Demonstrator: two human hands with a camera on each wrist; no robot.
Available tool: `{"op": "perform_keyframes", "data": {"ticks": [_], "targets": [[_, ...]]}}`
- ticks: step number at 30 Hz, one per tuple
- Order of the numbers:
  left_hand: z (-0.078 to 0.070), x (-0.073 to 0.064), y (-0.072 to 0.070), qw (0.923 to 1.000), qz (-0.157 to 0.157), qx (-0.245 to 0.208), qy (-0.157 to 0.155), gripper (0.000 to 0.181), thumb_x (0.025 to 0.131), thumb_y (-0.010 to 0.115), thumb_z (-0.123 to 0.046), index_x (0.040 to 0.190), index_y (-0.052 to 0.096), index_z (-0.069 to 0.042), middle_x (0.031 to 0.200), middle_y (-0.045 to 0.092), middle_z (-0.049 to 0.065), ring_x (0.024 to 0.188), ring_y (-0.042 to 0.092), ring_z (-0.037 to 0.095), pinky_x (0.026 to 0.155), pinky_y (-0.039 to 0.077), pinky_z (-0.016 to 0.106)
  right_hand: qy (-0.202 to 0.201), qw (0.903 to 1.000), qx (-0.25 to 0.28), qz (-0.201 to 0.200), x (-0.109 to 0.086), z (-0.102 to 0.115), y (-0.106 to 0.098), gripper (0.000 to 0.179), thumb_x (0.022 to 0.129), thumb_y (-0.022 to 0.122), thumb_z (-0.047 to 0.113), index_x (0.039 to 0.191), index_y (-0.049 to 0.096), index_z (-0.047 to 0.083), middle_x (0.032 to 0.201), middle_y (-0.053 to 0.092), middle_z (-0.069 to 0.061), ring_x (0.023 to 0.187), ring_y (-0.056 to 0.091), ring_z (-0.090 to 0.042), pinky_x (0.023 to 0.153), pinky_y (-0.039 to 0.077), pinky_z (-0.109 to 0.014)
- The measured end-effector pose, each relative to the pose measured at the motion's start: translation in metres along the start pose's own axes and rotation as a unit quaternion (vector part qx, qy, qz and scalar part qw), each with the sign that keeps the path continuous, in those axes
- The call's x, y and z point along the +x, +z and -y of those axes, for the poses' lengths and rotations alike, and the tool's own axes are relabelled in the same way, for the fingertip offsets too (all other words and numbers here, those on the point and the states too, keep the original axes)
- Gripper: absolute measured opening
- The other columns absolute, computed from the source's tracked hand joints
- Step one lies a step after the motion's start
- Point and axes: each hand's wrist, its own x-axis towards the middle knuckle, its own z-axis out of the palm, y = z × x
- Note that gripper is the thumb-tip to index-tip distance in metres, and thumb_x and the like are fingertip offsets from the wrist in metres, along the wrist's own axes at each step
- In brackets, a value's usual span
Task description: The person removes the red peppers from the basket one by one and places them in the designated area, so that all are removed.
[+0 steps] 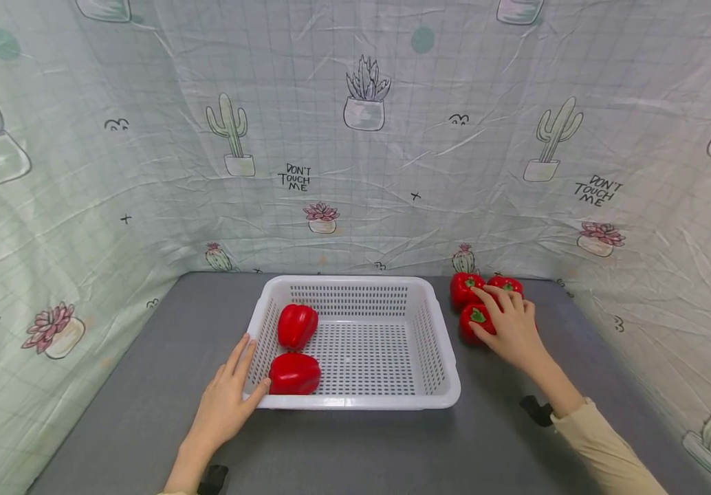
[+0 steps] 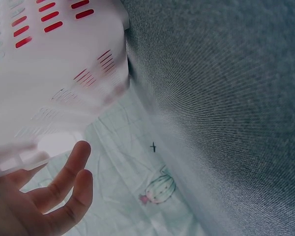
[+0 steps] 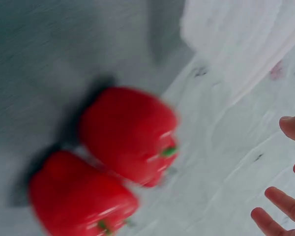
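A white perforated plastic basket stands on the grey table, with two red bell peppers inside along its left side. My left hand rests at the basket's front left corner, its fingers along the left rim and its thumb over the front edge. In the left wrist view, two fingers extend free outside the basket wall. To the right of the basket, my right hand hovers over a group of red bell peppers with green stems. Its fingers are spread and hold nothing in the right wrist view.
Pale plant-print sheeting hangs behind the table and along both sides. Grey tabletop shows in front of the basket. A small black object appears beside the right wrist, and another beside the left.
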Motion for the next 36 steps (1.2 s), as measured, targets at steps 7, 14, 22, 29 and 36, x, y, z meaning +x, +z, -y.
{"op": "perform_keyframes", "data": {"ticks": [7, 14, 22, 29, 36], "targets": [[0.001, 0.0, 0.001, 1.0, 0.004, -0.001, 0.0, 0.07, 0.078, 0.062, -0.033, 0.137, 0.034, -0.006, 0.143, 0.028, 0.014, 0.106, 0.049, 0.036, 0.076, 0.046, 0.057, -0.068, 0.9968, 0.031, -0.027, 0.026, 0.034, -0.008, 0.065, 0.064, 0.076, 0.02, 0.121, 0.049, 0.009, 0.119, 0.048, -0.016, 0.102, 0.041, -0.033, 0.076, 0.032, -0.051], [0.0, -0.001, 0.0, 0.9999, 0.009, 0.006, -0.005, 0.071, 0.078, 0.061, -0.033, 0.137, 0.033, -0.006, 0.144, 0.028, 0.013, 0.107, 0.049, 0.036, 0.076, 0.047, 0.056, -0.109, 0.9928, 0.039, -0.03, 0.048, 0.068, -0.013, 0.056, 0.07, 0.071, 0.023, 0.121, 0.05, 0.009, 0.116, 0.052, -0.013, 0.101, 0.043, -0.03, 0.078, 0.032, -0.049], [0.0, -0.001, 0.0, 1.0, 0.004, 0.001, 0.0, 0.071, 0.078, 0.062, -0.033, 0.137, 0.034, -0.006, 0.143, 0.028, 0.013, 0.106, 0.05, 0.036, 0.076, 0.046, 0.057, -0.14, 0.9885, 0.048, -0.031, 0.067, 0.1, -0.01, 0.055, 0.072, 0.07, 0.024, 0.122, 0.05, 0.01, 0.116, 0.053, -0.01, 0.102, 0.044, -0.027, 0.079, 0.032, -0.045], [0.001, -0.001, 0.001, 1.0, 0.001, 0.002, 0.003, 0.071, 0.077, 0.062, -0.033, 0.137, 0.034, -0.006, 0.143, 0.028, 0.014, 0.107, 0.049, 0.037, 0.077, 0.046, 0.057, -0.161, 0.9852, 0.053, -0.027, 0.083, 0.124, -0.004, 0.054, 0.074, 0.069, 0.026, 0.123, 0.05, 0.012, 0.116, 0.053, -0.008, 0.103, 0.045, -0.025, 0.083, 0.034, -0.046], [0.002, 0.0, 0.003, 0.9997, -0.015, 0.003, 0.019, 0.068, 0.079, 0.06, -0.033, 0.136, 0.035, -0.005, 0.143, 0.03, 0.014, 0.103, 0.051, 0.035, 0.075, 0.046, 0.056, -0.186, 0.9806, 0.061, -0.003, 0.1, 0.15, 0.014, 0.051, 0.079, 0.064, 0.03, 0.125, 0.048, 0.015, 0.117, 0.053, -0.004, 0.102, 0.046, -0.022, 0.082, 0.036, -0.043]]}}
